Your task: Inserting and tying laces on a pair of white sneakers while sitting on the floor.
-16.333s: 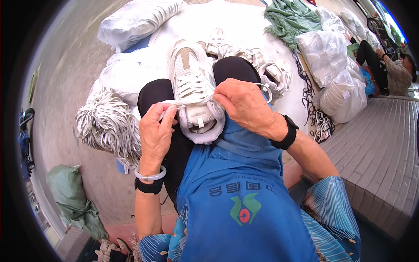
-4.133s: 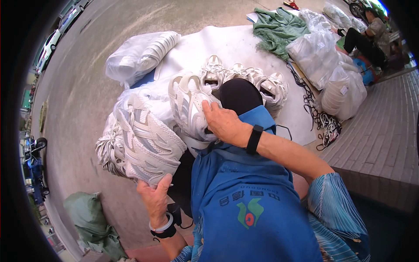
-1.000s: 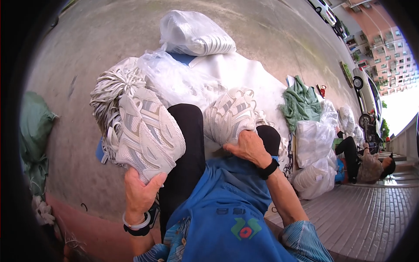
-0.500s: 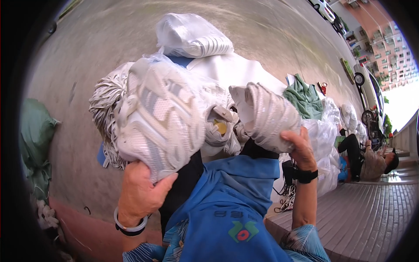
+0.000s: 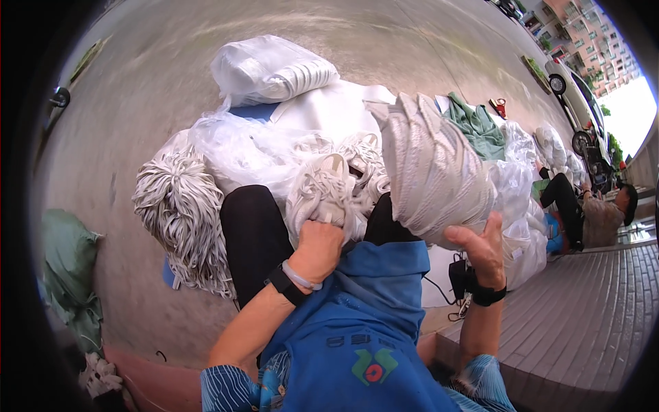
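Observation:
My right hand (image 5: 484, 250) grips a stack of pale sneaker uppers (image 5: 439, 168), nested one inside another and raised above my right knee. Its thumb shows at the near end; the other fingers are behind the stack. Between my knees, my left hand (image 5: 317, 247) is closed on the near end of a white sneaker upper (image 5: 322, 189) with laces. More laced white shoe parts (image 5: 367, 161) lie just beyond it. A clear plastic bag (image 5: 240, 151) spreads behind my left knee. Left of that knee stands a thick bundle of off-white strips (image 5: 182, 199).
A stuffed clear bag (image 5: 271, 69) rests on a white sheet (image 5: 343, 110) ahead. Green cloth (image 5: 477, 130), a red-handled tool (image 5: 499, 106) and plastic bags (image 5: 518, 185) lie right. A green sack (image 5: 68, 264) stands left. Another person (image 5: 604, 216) sits far right beyond the paved ledge (image 5: 570, 309).
My left hand has moved right and down from the large upper it held up to an upper between my knees. My right hand has brought the stack higher and closer.

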The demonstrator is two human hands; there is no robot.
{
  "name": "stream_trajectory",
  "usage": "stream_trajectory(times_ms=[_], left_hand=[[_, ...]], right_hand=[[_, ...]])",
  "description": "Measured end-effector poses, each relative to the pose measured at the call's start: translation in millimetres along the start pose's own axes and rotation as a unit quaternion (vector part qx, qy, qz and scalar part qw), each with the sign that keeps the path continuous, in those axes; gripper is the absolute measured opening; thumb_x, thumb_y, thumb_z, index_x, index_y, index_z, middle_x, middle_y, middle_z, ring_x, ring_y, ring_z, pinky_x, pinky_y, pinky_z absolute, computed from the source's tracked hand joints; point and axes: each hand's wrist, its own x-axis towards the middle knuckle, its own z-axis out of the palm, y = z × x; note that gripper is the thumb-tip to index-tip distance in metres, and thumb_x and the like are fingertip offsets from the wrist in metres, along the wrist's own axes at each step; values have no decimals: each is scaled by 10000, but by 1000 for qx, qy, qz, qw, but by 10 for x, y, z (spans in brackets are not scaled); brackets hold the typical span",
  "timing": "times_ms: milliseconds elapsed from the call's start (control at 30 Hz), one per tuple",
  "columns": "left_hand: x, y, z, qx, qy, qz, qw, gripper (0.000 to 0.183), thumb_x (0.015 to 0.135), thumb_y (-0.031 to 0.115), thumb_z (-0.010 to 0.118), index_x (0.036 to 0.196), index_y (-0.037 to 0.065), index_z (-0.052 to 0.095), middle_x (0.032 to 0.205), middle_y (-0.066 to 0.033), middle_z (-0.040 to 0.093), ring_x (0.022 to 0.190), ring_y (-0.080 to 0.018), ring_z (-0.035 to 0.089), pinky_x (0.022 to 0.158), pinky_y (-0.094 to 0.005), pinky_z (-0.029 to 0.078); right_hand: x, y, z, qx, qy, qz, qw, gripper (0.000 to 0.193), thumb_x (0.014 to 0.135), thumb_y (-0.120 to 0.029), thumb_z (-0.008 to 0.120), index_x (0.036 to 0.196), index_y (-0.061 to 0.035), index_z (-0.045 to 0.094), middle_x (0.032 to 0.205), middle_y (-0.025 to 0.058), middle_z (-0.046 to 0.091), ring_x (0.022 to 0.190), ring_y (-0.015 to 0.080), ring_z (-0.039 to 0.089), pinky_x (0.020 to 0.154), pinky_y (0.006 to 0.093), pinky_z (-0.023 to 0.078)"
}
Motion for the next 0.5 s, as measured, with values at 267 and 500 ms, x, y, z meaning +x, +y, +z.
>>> stream_trajectory(times_ms=[267,500], left_hand=[[-33,-53,113,-95,86,-73,989,185,729,100,661,884,16,604,872,-180,641,801,-339,633,694,-420,510],[-252,-169,-129,-284,163,-37,944,225,785,-24,548,1006,-28,589,892,-237,610,837,-438,600,734,-469,508]], right_hand=[[-150,47,367,-120,-125,-117,978,555,666,-130,780,1144,71,584,1101,180,653,996,266,628,919,355,458],[-94,326,804,-223,-130,-219,941,496,675,-191,782,1087,37,628,1070,245,632,957,401,620,867,401,477]])
